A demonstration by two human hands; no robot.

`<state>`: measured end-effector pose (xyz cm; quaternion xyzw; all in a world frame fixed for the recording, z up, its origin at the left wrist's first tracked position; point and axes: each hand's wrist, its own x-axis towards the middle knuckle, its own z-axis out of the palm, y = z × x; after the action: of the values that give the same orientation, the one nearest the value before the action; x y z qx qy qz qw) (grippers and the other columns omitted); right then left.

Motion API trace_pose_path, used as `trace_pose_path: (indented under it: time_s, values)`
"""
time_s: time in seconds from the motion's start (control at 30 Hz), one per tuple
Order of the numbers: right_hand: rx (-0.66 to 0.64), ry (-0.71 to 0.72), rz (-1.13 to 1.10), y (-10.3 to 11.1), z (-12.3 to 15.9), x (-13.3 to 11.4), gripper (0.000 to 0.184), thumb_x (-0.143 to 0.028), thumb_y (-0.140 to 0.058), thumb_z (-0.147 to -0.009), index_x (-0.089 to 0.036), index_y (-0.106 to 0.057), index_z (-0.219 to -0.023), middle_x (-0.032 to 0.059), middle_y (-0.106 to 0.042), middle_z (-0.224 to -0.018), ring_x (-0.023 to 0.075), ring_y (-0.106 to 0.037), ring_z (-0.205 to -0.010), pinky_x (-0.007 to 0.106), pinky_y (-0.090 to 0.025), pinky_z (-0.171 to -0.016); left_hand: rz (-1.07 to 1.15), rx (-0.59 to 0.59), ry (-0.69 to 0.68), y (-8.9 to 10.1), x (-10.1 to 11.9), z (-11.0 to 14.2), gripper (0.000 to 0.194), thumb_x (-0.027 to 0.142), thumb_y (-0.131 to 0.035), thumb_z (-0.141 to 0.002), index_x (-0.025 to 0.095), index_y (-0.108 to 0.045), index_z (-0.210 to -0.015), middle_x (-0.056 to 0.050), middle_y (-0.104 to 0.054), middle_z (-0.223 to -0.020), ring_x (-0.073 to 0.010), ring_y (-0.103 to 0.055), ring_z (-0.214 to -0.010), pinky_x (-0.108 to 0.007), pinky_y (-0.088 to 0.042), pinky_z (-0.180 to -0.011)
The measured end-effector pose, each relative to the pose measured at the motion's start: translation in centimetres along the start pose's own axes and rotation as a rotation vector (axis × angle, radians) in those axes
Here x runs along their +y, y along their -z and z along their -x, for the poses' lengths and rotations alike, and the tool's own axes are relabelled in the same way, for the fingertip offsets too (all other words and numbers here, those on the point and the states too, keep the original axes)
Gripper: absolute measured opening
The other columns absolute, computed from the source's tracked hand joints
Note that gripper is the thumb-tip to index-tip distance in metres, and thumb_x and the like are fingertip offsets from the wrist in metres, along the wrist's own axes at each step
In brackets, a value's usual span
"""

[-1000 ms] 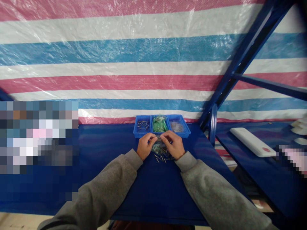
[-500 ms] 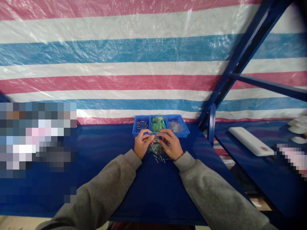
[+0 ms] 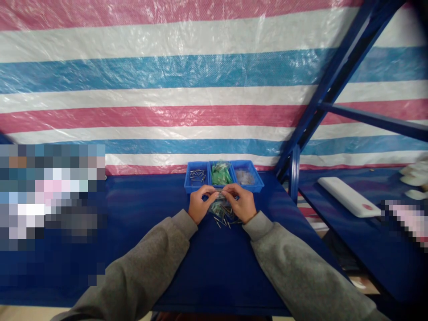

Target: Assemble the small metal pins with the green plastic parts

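My left hand (image 3: 199, 203) and my right hand (image 3: 241, 203) are close together over the blue table (image 3: 214, 263), both with fingers pinched on a small clear plastic bag (image 3: 219, 204) that holds green pieces. Loose metal screws (image 3: 224, 220) lie on the table under and between my hands. Just beyond my fingers stand three blue bins: the left bin (image 3: 196, 177) holds metal screws, the middle bin (image 3: 221, 174) holds green pieces, the right bin (image 3: 246, 176) holds clear pale bits.
A striped plastic sheet (image 3: 187, 89) hangs behind the table. A blue rack post (image 3: 295, 174) stands right of the bins. On the neighbouring table lies a white flat box (image 3: 349, 196). Blurred patches cover the left side and the far right.
My hands dipped forward over the bag half a second ago, then drew back a little; the pinch on the bag's top stays the same.
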<state>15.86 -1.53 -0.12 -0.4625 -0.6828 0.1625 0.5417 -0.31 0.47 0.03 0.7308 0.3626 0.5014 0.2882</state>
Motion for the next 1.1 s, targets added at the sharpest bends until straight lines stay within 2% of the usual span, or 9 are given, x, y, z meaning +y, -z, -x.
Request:
trace_pose_path:
  time_s: [0.27, 0.43, 0.6, 0.73, 0.8, 0.87, 0.97, 1.03, 1.1]
  values:
    - [-0.012, 0.048, 0.037, 0.1, 0.2, 0.1, 0.015, -0.031, -0.049, -0.085, -0.02, -0.057, -0.08, -0.0002, -0.06, -0.065, 0.0122, -0.055, -0.054, 0.024, -0.046, -0.057, 0.052, -0.035, 0.064, 0.1, -0.1, 0.0, 0.02, 0.032, -0.058, -0.08, 0.013, -0.063, -0.082, -0.004, -0.064, -0.076, -0.0144, -0.06, -0.069, -0.026, -0.049, -0.068]
    - [-0.07, 0.181, 0.017, 0.4, 0.1, -0.1, 0.02, -0.022, -0.042, -0.088, -0.02, -0.062, -0.091, 0.0042, -0.065, -0.088, 0.0154, -0.061, -0.075, 0.029, -0.049, -0.072, 0.034, -0.019, 0.068, 0.4, -0.1, -0.2, 0.024, 0.034, -0.058, -0.079, 0.012, -0.063, -0.07, -0.002, -0.061, -0.069, -0.0127, -0.055, -0.065, -0.024, -0.046, -0.064]
    - [-0.087, 0.235, 0.029, 0.3, 0.0, -0.3, 0.017, -0.023, -0.049, -0.085, -0.021, -0.063, -0.095, 0.0058, -0.063, -0.089, 0.0179, -0.059, -0.085, 0.031, -0.049, -0.076, 0.168, -0.048, 0.172, 0.2, -0.5, -0.1, 0.027, 0.037, -0.055, -0.081, 0.012, -0.062, -0.072, -0.001, -0.059, -0.064, -0.0121, -0.055, -0.06, -0.023, -0.046, -0.06]
    - [-0.026, 0.171, 0.056, 0.2, -0.2, -0.2, 0.014, -0.026, -0.052, -0.085, -0.019, -0.064, -0.084, 0.006, -0.06, -0.085, 0.0166, -0.058, -0.079, 0.029, -0.048, -0.069, 0.193, 0.066, 0.095, 0.4, 0.0, -0.1, 0.029, 0.034, -0.052, -0.084, 0.015, -0.056, -0.105, -0.006, -0.062, -0.091, -0.015, -0.058, -0.078, -0.023, -0.047, -0.063]
    - [-0.003, 0.135, 0.051, 0.3, -0.3, -0.1, 0.014, -0.028, -0.053, -0.084, -0.019, -0.063, -0.082, 0.006, -0.059, -0.085, 0.016, -0.057, -0.076, 0.027, -0.048, -0.064, 0.135, 0.041, 0.014, 0.5, 0.4, -0.1, 0.031, 0.032, -0.053, -0.083, 0.016, -0.055, -0.109, -0.009, -0.06, -0.101, -0.0168, -0.057, -0.087, -0.025, -0.047, -0.069]
    - [0.0, 0.107, 0.032, 0.2, -0.4, 0.0, 0.015, -0.03, -0.054, -0.083, -0.019, -0.063, -0.079, 0.0051, -0.059, -0.082, 0.0154, -0.057, -0.072, 0.026, -0.046, -0.06, 0.058, -0.013, -0.036, 0.5, 0.5, -0.1, 0.023, 0.031, -0.058, -0.08, 0.015, -0.061, -0.097, -0.008, -0.062, -0.096, -0.0169, -0.058, -0.085, -0.026, -0.047, -0.073]
    - [-0.029, 0.044, -0.02, 0.0, -0.3, 0.3, 0.014, -0.03, -0.055, -0.082, -0.019, -0.062, -0.078, 0.0029, -0.061, -0.075, 0.0138, -0.057, -0.062, 0.025, -0.046, -0.057, 0.021, -0.038, -0.017, 0.4, 0.3, 0.0, 0.018, 0.031, -0.059, -0.079, 0.014, -0.063, -0.08, -0.006, -0.064, -0.08, -0.0152, -0.059, -0.074, -0.027, -0.047, -0.072]
    - [-0.03, -0.01, -0.086, -0.2, -0.1, 0.4, 0.014, -0.03, -0.056, -0.082, -0.02, -0.06, -0.09, 0.0013, -0.062, -0.073, 0.0125, -0.056, -0.055, 0.025, -0.047, -0.054, 0.069, -0.024, 0.027, 0.2, 0.1, 0.0, 0.017, 0.03, -0.06, -0.079, 0.014, -0.06, -0.084, -0.005, -0.065, -0.077, -0.0148, -0.061, -0.072, -0.027, -0.048, -0.072]
    - [-0.013, -0.036, -0.14, -0.3, 0.1, 0.5, 0.02, -0.03, -0.054, -0.083, -0.02, -0.056, -0.1, 0.0006, -0.062, -0.074, 0.0118, -0.056, -0.051, 0.025, -0.048, -0.053, 0.154, -0.014, 0.074, 0.1, -0.1, 0.1, 0.025, 0.03, -0.061, -0.078, 0.015, -0.054, -0.097, -0.003, -0.065, -0.075, -0.0143, -0.063, -0.07, -0.026, -0.049, -0.07]
